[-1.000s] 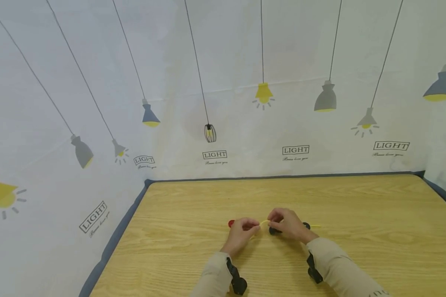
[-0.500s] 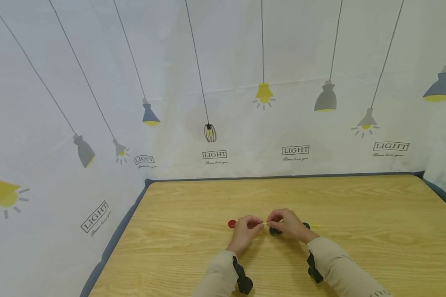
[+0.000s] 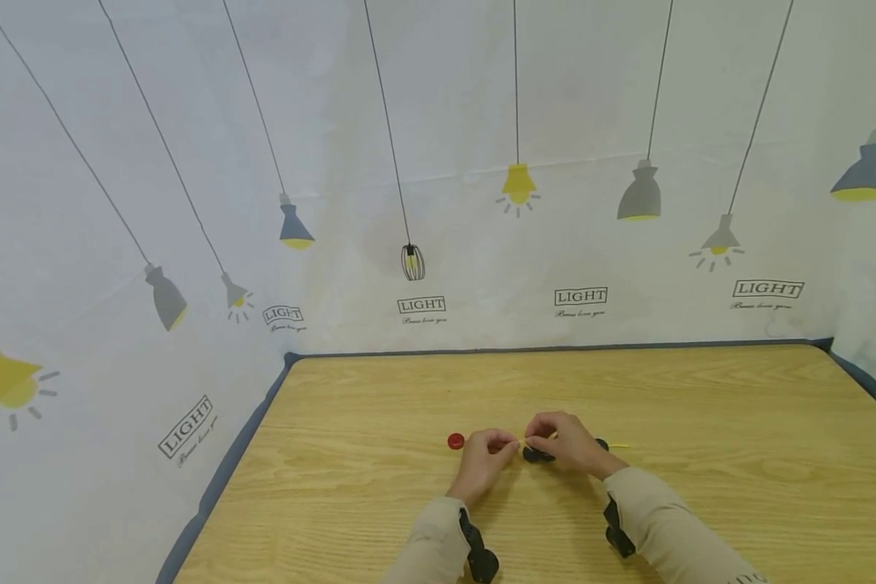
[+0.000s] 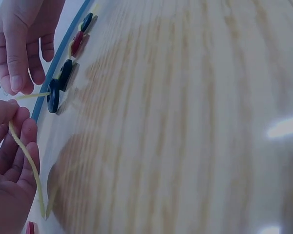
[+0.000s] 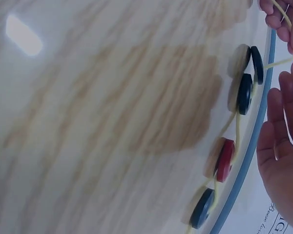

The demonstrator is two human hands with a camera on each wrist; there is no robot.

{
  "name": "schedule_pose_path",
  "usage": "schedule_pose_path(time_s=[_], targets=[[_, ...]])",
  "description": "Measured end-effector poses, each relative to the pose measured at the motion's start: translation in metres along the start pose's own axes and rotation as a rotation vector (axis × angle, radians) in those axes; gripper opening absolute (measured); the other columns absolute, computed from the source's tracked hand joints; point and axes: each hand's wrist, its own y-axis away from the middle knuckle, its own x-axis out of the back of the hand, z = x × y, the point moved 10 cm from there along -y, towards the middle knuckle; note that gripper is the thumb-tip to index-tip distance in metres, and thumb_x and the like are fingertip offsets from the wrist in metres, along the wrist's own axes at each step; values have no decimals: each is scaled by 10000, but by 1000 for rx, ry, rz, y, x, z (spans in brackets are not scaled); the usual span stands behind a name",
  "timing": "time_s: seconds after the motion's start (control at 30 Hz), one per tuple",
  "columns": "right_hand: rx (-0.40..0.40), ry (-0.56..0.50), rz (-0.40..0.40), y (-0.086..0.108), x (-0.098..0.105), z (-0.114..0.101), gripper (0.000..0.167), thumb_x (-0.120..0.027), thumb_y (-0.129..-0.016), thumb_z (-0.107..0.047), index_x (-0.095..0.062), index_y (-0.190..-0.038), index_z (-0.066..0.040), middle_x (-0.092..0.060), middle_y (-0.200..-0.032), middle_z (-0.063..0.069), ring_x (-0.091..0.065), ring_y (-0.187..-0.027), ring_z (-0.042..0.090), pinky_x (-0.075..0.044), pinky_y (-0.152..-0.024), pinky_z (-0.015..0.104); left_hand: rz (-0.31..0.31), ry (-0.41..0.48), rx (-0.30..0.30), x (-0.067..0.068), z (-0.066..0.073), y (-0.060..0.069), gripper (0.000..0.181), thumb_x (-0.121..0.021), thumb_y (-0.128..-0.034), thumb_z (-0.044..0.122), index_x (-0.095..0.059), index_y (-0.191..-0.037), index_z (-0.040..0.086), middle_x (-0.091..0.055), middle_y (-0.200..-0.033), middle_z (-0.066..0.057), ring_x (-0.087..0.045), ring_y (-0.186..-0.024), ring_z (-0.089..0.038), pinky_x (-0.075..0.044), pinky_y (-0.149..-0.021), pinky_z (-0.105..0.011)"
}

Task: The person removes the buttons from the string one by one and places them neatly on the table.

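My left hand (image 3: 479, 466) pinches a yellow string (image 4: 27, 156) between thumb and forefinger, and a length of it hangs down past the palm. Close beside it, my right hand (image 3: 565, 442) pinches the string too, fingertips almost touching the left ones. From there the string runs to a black button-like disc (image 4: 53, 96) standing on edge. Further along the string are another black disc (image 5: 245, 94), a red disc (image 5: 225, 160) and a dark disc (image 5: 202, 208). In the head view the right hand hides part of this row.
A loose red disc (image 3: 456, 440) lies on the wooden table (image 3: 365, 503), just left of the left hand. The string's far end (image 3: 620, 445) sticks out right of the right wrist. Behind the table hangs a lamp-printed cloth (image 3: 482, 243).
My left hand has moved right until its fingertips meet the right hand's, closing the arc of string between them. The nearest black disc has shifted slightly left. The right hand has hardly moved.
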Motion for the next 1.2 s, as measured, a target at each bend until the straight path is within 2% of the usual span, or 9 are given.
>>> schedule_pose_path(time_s=[0.17,0.37,0.6,0.87,1.2], targets=[[-15,22,18,0,3,6,37,-605,-834,-87,-610,-798,-77,-581,-746,-45,-538,-700,99,-447,-646,274,8,-5,8,0,1,1,116,-609,-839,142,-649,-811,36,-595,-722,36,-505,-644,-24,-431,-609,-194],[-7,37,26,2,5,13,45,-611,-821,-59,-626,-837,-20,-607,-798,13,-564,-745,166,-460,-666,307,21,29,15,1,3,2,107,-610,-835,122,-638,-801,24,-596,-705,27,-503,-618,-20,-438,-582,-191],[-22,2,-13,2,0,23,159,-670,-779,-99,-634,-888,12,-624,-850,65,-577,-776,195,-467,-683,315,36,31,27,2,1,2,93,-611,-831,108,-642,-809,23,-597,-706,29,-508,-620,-19,-439,-581,-190],[10,25,-66,1,-4,22,271,-729,-718,-118,-629,-921,30,-631,-887,89,-586,-819,222,-467,-720,319,50,40,39,4,-2,1,99,-610,-830,119,-643,-819,27,-589,-708,36,-503,-633,-23,-434,-594,-189],[-60,49,-91,2,-8,26,300,-735,-714,-134,-624,-962,-8,-608,-938,68,-566,-867,227,-455,-744,367,46,56,19,3,-2,0,121,-604,-843,147,-647,-833,34,-593,-732,14,-501,-647,-34,-428,-594,-189]])
